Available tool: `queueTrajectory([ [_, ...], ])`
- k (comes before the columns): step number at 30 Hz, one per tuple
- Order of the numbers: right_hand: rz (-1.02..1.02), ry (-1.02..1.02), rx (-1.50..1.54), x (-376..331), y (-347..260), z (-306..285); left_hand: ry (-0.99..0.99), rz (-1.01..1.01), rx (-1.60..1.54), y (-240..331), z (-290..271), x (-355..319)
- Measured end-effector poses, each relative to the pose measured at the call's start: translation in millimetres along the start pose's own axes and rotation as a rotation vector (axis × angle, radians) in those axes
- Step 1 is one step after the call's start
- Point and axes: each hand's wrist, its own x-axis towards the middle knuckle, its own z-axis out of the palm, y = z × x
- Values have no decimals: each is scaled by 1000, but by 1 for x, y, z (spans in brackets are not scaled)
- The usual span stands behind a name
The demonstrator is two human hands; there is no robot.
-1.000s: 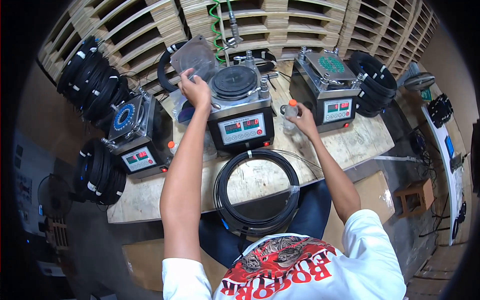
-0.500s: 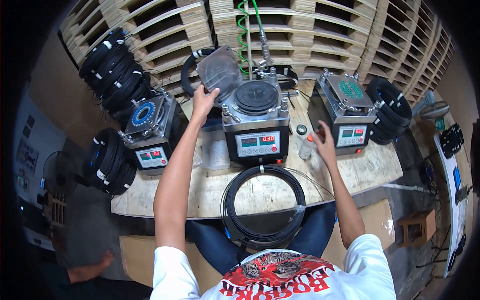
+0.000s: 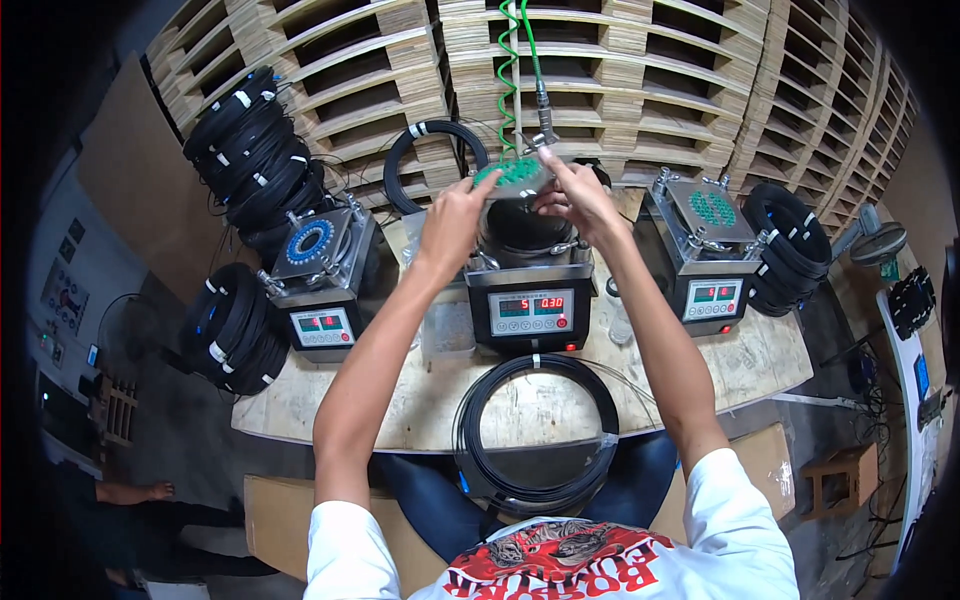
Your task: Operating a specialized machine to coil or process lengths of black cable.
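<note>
Toward the worktop's [image 3: 425, 405] far edge, above the middle machine [image 3: 530, 312], a green-studded plate [image 3: 515, 176] hangs tilted; a loose or uneven pinch could let it slip or knock a corner post [image 3: 582, 254]; left hand [image 3: 452, 222] grasps the left side, right hand [image 3: 584, 200] the right, thumb uppermost, both arms [image 3: 378, 368] outstretched.

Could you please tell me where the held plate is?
In the head view, the plate is at upper centre, between the left hand and right hand, above the middle machine.
</note>
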Motion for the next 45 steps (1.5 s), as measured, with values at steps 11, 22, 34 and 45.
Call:
queueTrajectory([
  [11,-247,-33,285,48,53,-63,-365,-649,-957,-27,-3,33],
  [22,-89,-70,-254,64,65,-87,-179,-762,-1319,-75,67,19],
  [34,-170,91,-674,60,74,-82,-308,-604,-799,-99,78,12],
  [45,-122,-206,-635,-19,61,-85,-212,-591,-1233,-73,42,-59],
])
